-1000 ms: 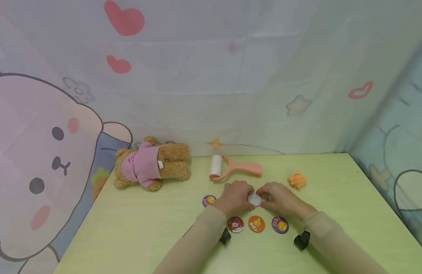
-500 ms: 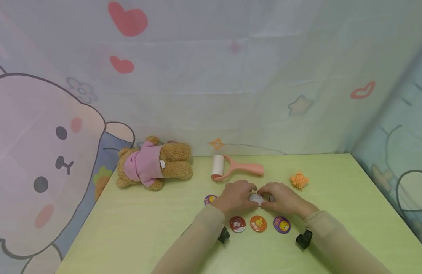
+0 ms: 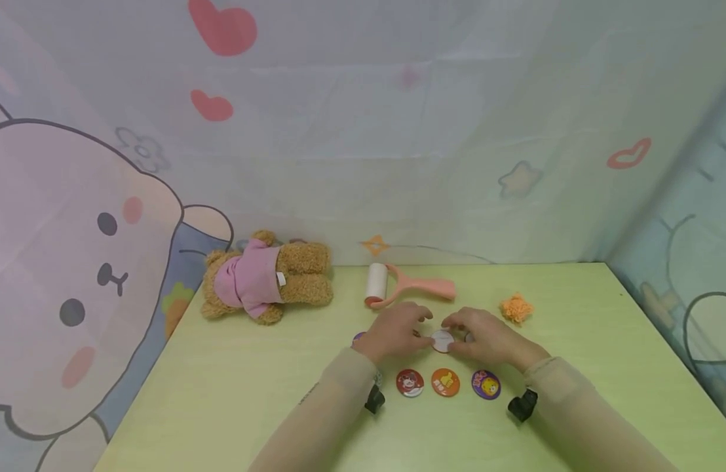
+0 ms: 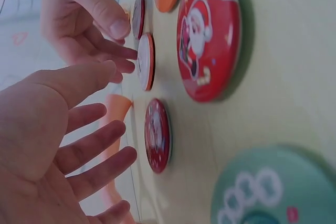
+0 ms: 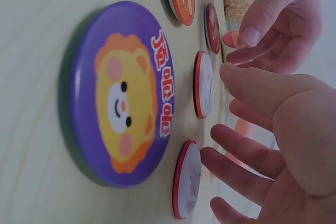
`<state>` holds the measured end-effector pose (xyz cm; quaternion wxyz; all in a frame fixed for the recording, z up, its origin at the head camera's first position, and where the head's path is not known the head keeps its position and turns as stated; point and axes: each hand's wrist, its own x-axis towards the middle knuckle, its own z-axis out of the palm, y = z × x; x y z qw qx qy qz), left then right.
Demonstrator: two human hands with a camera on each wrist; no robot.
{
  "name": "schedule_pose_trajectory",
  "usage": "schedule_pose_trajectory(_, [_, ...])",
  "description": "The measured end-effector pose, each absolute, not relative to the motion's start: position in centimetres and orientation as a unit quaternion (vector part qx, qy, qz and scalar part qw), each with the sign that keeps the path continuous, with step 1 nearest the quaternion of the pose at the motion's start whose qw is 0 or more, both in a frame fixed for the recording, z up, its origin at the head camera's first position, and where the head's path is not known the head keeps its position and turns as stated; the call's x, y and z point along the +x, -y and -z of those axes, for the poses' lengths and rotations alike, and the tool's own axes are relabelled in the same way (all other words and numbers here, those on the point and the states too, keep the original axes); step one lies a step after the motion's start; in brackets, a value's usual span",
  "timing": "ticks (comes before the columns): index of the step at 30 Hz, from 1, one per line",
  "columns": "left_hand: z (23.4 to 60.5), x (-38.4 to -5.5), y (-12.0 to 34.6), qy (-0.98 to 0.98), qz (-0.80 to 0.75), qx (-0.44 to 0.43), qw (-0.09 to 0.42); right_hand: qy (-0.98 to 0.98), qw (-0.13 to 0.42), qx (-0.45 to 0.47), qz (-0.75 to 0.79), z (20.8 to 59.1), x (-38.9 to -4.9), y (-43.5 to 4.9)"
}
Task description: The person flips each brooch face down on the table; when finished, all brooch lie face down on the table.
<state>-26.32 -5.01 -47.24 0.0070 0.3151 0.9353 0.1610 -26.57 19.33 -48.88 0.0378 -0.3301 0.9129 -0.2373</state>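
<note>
Editor: Grip first?

Photographer: Clamped on nothing. The left hand (image 3: 396,333) hangs with fingers apart; next comes a pale badge (image 3: 442,341), flat on the table (image 3: 221,393) between the two thumbs; then the right hand (image 3: 489,339), loose and spread, its contact with that badge unclear.

Editor: Why so close?

Photographer: Probably to keep the pale badge within reach from both sides.

Editor: And around them?

Photographer: From left, a plush bear (image 3: 251,278) and a lint roller (image 3: 413,284) lie toward the back, seemingly out of the way. In front, a red badge (image 3: 409,383), an orange badge (image 3: 445,382) and a purple badge (image 3: 486,385) line up picture side up, presumably for viewing. An orange fuzzy object (image 3: 517,308) lies beyond the right hand.
</note>
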Motion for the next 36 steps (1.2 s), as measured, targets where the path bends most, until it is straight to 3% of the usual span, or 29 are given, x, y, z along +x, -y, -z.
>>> schedule_pose_trajectory(15, [48.0,-26.9,7.4,-0.930,-0.176,0.321,-0.012,-0.901,0.042,-0.340,0.268,48.2,-26.7,-17.7])
schedule_pose_trajectory(36, [48.1,-25.9,9.3,-0.950,-0.177,0.255,0.032,-0.897,0.033,-0.364,0.248,47.8,-27.0,-15.6])
